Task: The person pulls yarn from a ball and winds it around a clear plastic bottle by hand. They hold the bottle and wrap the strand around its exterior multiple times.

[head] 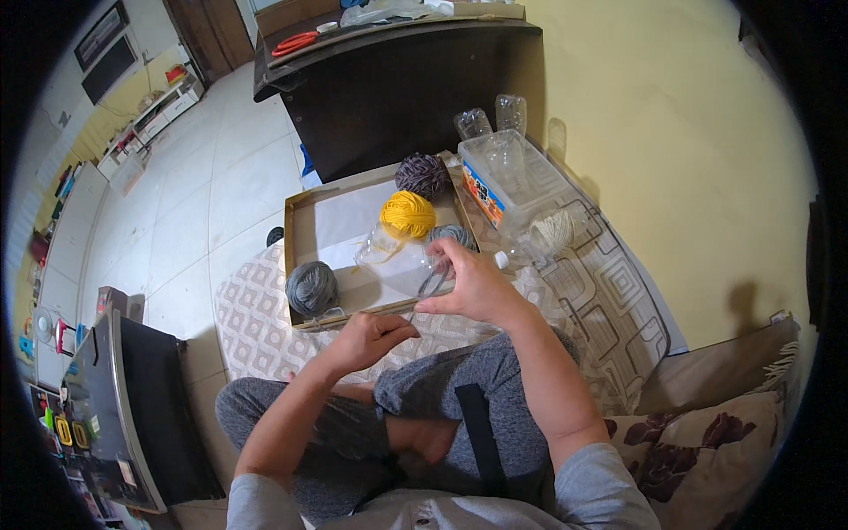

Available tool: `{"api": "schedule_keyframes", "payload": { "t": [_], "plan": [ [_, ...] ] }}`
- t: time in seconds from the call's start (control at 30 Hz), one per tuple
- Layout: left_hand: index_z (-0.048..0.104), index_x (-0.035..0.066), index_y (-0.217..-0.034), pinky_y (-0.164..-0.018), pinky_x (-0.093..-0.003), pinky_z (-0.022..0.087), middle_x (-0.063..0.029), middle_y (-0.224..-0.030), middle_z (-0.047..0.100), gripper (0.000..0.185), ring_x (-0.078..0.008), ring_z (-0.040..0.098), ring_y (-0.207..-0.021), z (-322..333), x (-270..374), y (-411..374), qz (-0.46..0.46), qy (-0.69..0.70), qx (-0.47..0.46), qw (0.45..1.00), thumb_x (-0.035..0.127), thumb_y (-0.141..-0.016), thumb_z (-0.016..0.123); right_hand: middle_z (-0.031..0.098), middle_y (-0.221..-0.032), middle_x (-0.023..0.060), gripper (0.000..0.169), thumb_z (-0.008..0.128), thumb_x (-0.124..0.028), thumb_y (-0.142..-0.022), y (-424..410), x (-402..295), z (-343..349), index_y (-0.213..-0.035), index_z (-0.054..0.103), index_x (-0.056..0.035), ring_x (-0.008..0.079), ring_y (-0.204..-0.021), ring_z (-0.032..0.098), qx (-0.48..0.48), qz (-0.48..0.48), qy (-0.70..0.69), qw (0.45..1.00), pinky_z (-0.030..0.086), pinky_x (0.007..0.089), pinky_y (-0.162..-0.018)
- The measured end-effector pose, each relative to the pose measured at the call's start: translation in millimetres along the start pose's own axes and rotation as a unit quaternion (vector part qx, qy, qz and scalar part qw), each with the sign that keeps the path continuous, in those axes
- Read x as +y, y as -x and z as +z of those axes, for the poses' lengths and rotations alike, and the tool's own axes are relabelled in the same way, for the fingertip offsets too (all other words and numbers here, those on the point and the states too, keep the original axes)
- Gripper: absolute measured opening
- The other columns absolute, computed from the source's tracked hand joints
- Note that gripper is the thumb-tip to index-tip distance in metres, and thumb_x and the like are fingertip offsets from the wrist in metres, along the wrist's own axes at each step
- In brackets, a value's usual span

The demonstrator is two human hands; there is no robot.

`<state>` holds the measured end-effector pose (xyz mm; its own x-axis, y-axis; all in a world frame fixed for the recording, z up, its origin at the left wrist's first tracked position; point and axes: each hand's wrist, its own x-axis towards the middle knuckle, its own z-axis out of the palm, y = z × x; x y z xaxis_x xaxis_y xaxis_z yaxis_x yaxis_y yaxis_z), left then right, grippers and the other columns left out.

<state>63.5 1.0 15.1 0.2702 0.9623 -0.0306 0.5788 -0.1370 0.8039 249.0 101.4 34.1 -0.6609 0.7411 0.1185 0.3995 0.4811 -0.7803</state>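
My right hand (474, 281) curves its thumb and fingers around one end of a clear plastic bottle (391, 255), tilted over a shallow cardboard box lid (344, 228). Dark grey loops (432, 283), apparently yarn, show between thumb and fingers. Just below and to the left, my left hand (374, 338) pinches a thin grey strand near the lid's front edge. A yellow yarn ball (407, 215) lies behind the bottle, partly seen through it. Grey yarn balls sit at the front left (313, 288) and right (452, 236), the latter partly hidden. A purple-grey yarn ball (422, 176) rests at the back corner.
Right of the lid stands a clear plastic tub (517, 179) with bottles in and behind it. A bottle holding cream yarn (555, 232) lies before it, near a white cap (501, 259). A dark cabinet (397, 93) rises behind; a floral cushion (695, 450) is at right.
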Motion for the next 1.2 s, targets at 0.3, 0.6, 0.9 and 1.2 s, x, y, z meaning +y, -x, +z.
{"api": "schedule_keyframes", "payload": {
  "t": [0.3,0.6,0.9,1.2],
  "plan": [
    [0.064,0.001,-0.081,-0.055,-0.0219,0.042,-0.0029,-0.064,0.059,0.016,-0.004,0.049,-0.06,-74,18,-8,-0.053,0.043,0.021,0.997,0.017,-0.079,0.064,0.056,-0.105,0.0122,0.072,0.078,-0.035,-0.056,5,-11,4,-0.113,0.046,-0.004,0.0248,-0.096,0.055,-0.283,-0.09,0.018,0.955,0.043,0.0332,-0.084],
    [0.061,0.003,-0.084,-0.055,-0.0278,0.041,-0.0027,-0.062,0.055,0.023,-0.0111,0.049,-0.059,20,-32,-4,-0.122,0.151,0.043,0.98,0.023,-0.089,0.05,0.055,-0.099,0.0094,0.072,0.083,-0.025,-0.055,-5,-4,15,-0.11,0.043,-0.0013,0.0174,-0.093,0.054,-0.023,-0.037,-0.213,0.976,0.042,0.0288,-0.084],
    [0.063,0.004,-0.08,-0.055,-0.0301,0.046,-0.0124,-0.067,0.06,0.012,-0.0244,0.058,-0.056,-37,26,8,0.035,-0.046,0.008,0.998,0.015,-0.081,0.059,0.058,-0.096,0.0149,0.067,0.079,-0.034,-0.055,1,4,11,-0.104,0.045,-0.0039,0.0269,-0.089,0.057,-0.137,-0.009,0.064,0.988,0.045,0.0345,-0.079],
    [0.064,0.002,-0.08,-0.054,-0.0197,0.039,0.0037,-0.069,0.057,0.019,-0.003,0.045,-0.06,-53,-21,-16,-0.075,0.261,0.017,0.962,0.02,-0.083,0.061,0.058,-0.096,0.0116,0.069,0.079,-0.03,-0.058,-1,-12,8,-0.111,0.045,-0.0025,0.0205,-0.089,0.056,-0.273,-0.089,-0.107,0.952,0.042,0.0303,-0.082]
  ]
}}
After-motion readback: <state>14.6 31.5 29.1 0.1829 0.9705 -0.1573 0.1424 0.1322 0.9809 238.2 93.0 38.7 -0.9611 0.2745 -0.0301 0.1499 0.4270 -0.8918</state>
